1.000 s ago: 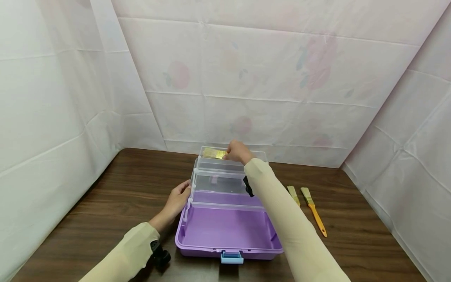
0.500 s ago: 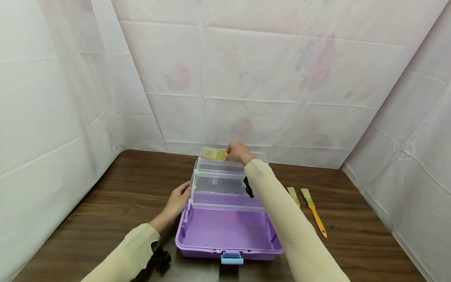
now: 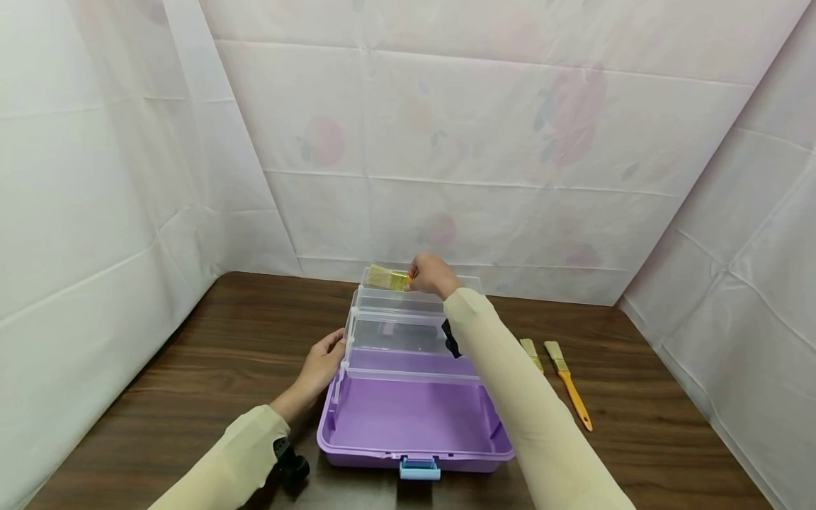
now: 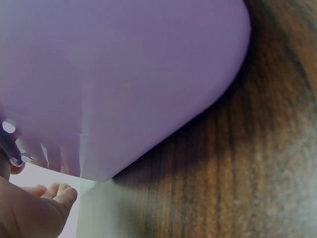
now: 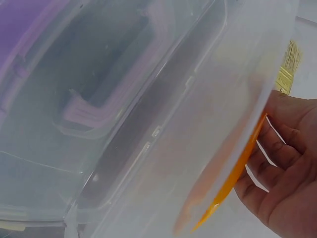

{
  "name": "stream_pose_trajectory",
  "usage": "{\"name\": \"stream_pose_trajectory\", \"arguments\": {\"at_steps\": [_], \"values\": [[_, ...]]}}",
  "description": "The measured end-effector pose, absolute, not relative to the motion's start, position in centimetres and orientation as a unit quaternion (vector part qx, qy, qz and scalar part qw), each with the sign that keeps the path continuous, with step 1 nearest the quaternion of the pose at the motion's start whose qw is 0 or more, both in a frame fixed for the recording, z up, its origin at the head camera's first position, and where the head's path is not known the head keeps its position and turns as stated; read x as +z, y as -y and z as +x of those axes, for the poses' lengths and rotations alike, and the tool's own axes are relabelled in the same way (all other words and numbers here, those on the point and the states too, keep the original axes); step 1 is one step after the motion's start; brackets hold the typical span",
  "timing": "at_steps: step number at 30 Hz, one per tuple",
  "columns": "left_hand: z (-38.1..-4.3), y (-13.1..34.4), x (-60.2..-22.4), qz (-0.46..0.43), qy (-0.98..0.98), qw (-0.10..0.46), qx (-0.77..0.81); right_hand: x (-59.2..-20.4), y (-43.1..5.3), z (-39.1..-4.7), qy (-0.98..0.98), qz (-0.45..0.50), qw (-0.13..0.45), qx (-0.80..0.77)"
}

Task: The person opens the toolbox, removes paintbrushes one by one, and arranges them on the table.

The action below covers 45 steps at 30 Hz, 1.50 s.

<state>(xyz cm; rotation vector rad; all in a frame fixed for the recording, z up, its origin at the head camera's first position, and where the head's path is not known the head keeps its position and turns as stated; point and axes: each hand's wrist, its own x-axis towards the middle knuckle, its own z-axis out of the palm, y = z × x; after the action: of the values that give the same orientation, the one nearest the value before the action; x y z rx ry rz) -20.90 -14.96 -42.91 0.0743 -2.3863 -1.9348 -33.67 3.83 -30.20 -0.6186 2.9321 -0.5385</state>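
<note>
My right hand [image 3: 432, 275] pinches the orange handle of a paintbrush [image 3: 385, 278], its bristles pointing left. The brush lies at the uppermost clear tray [image 3: 468, 282] of an opened purple toolbox [image 3: 414, 414]. From the right wrist view, the handle [image 5: 233, 171] runs along the edge of the clear plastic, with fingers behind it. My left hand [image 3: 321, 361] grips the toolbox's left side beside the raised trays. Its curled fingers [image 4: 62, 196] show at the box's corner in the left wrist view.
Two more paintbrushes lie on the wooden table to the right; one brush [image 3: 569, 382] is in full view, the other brush [image 3: 531, 353] is partly behind my right sleeve [image 3: 535, 404]. A blue latch [image 3: 419, 468] is at the toolbox's front. White patterned cloth [image 3: 510, 142] encloses the table.
The paintbrush in my right hand has tilted slightly, its bristle end rising a little at the top tray. My left hand stays at the toolbox's side.
</note>
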Motion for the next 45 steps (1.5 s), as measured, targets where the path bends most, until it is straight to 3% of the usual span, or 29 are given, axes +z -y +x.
{"name": "stream_pose_trajectory", "arguments": {"at_steps": [29,45], "values": [[-21.1,15.2,-42.6,0.015,0.78,0.033,-0.625,-27.3,-5.8,-33.0,-0.961,-0.204,-0.002,-0.187],[-21.3,15.3,-42.8,0.015,0.779,0.032,-0.626,-26.9,-8.9,-32.6,-0.933,-0.196,0.022,-0.302]]}}
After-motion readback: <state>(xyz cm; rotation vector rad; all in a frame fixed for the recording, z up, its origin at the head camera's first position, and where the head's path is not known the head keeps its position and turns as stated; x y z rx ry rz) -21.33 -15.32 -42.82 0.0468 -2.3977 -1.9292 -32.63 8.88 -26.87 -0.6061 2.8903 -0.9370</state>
